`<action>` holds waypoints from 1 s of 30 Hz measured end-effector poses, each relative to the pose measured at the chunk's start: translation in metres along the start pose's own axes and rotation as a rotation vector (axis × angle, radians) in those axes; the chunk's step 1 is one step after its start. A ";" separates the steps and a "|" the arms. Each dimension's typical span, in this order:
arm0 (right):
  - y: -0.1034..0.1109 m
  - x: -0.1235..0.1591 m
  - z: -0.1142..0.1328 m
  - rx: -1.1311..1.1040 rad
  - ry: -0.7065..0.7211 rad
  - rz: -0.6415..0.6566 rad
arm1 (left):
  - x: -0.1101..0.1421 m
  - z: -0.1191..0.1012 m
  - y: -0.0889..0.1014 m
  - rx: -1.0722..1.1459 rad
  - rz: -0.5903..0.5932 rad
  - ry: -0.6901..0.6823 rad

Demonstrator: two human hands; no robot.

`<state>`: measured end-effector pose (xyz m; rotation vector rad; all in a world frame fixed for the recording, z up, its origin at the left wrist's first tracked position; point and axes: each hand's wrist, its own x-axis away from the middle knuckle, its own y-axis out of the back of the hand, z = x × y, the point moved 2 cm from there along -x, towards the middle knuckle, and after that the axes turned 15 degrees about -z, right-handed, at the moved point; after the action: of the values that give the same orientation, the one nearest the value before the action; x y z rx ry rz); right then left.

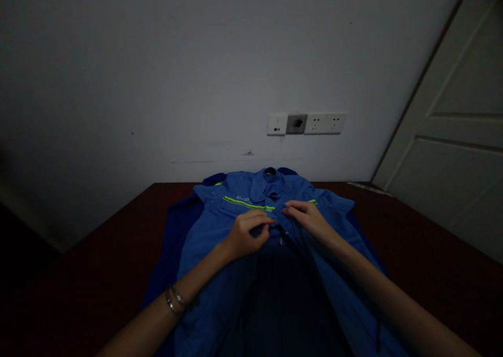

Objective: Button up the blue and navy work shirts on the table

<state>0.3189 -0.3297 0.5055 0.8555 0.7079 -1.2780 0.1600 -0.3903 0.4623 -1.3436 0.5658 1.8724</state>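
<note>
A light blue work shirt (212, 242) lies front side up, its collar toward the wall. Lettering and a yellow-green stripe (245, 204) cross its chest. The collar end is joined, while the lower front hangs apart over a dark inside. My left hand (249, 234), with bracelets at the wrist, pinches the left front edge just below the stripe. Close beside it, my right hand (306, 218) has thumb and forefinger together on the opposite front edge. The fastening between the fingertips is too dark and small to make out.
A darker blue garment (175, 231) lies under the shirt, showing at its sides. Both rest on a dark reddish-brown table (106, 252) against a pale wall. Sockets and a switch (305, 123) are set in the wall. A white panelled door (451, 147) stands at the right.
</note>
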 end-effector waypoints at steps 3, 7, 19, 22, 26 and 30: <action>0.000 -0.002 -0.007 -0.054 -0.089 -0.003 | -0.001 0.000 -0.003 0.035 0.007 0.187; 0.000 0.000 -0.007 -0.090 -0.168 0.012 | -0.001 0.004 -0.006 0.052 -0.066 0.511; 0.009 -0.004 -0.006 0.041 -0.039 -0.013 | 0.002 0.003 -0.012 0.288 -0.039 0.823; 0.011 -0.006 -0.004 0.088 -0.014 -0.015 | 0.004 -0.001 -0.013 0.240 0.032 0.737; 0.009 0.000 0.001 0.116 0.073 0.041 | 0.005 -0.007 -0.013 0.115 0.055 0.574; 0.005 0.008 0.006 0.159 0.153 0.115 | 0.005 -0.010 -0.013 0.078 0.099 0.498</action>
<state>0.3252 -0.3391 0.5026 1.1177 0.6730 -1.1855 0.1756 -0.3879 0.4548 -1.7656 0.9600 1.5667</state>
